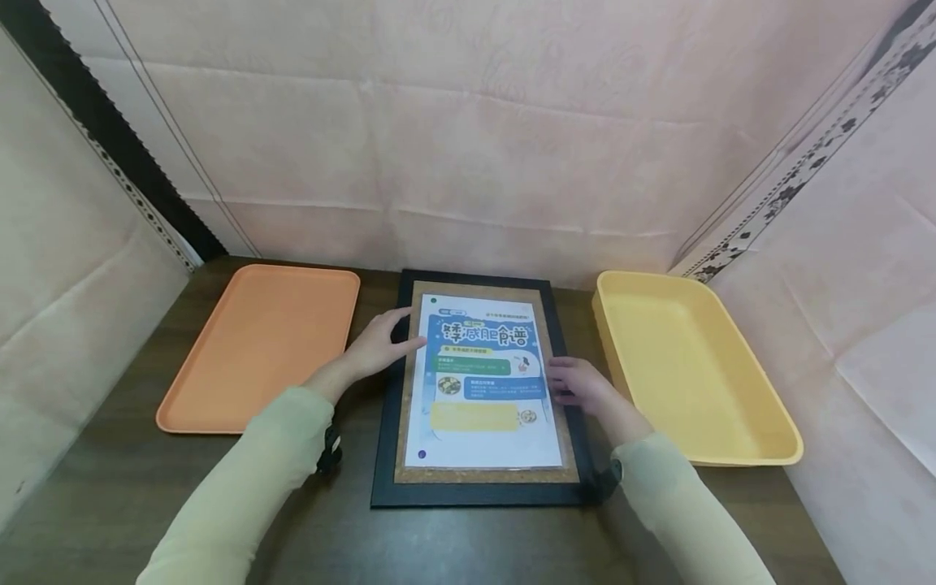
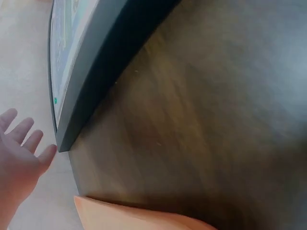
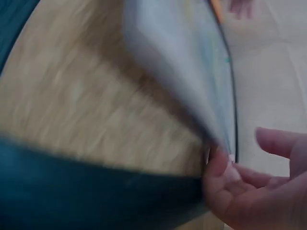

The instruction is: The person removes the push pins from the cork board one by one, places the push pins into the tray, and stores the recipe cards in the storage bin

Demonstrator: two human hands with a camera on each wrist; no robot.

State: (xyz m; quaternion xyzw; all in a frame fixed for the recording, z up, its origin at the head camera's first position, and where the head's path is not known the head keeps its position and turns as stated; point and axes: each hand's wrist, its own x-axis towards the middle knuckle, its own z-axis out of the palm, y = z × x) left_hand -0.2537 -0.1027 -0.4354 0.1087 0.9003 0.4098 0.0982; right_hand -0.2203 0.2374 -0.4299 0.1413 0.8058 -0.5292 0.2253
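A printed sheet [image 1: 483,451] lies over a cork board [image 1: 504,476] in a dark frame [image 1: 475,494]. Green and purple pins show at its left corners. My left hand [image 1: 379,348] is spread over the frame's upper left side, holding nothing; in the left wrist view that hand [image 2: 21,160] has its fingers apart. At the sheet's right edge is my right hand [image 1: 582,388]. The right wrist view shows the sheet [image 3: 168,57] raised off the cork [image 3: 96,110] along this edge, with the right hand's [image 3: 254,182] bent fingertips at it and the thumb apart.
An orange tray [image 1: 270,349] lies left of the frame, its edge also in the left wrist view. To the right is a deeper yellow tray [image 1: 695,366]. Pale cloth walls [image 1: 475,146] rise behind the dark table [image 1: 351,536] and at both sides.
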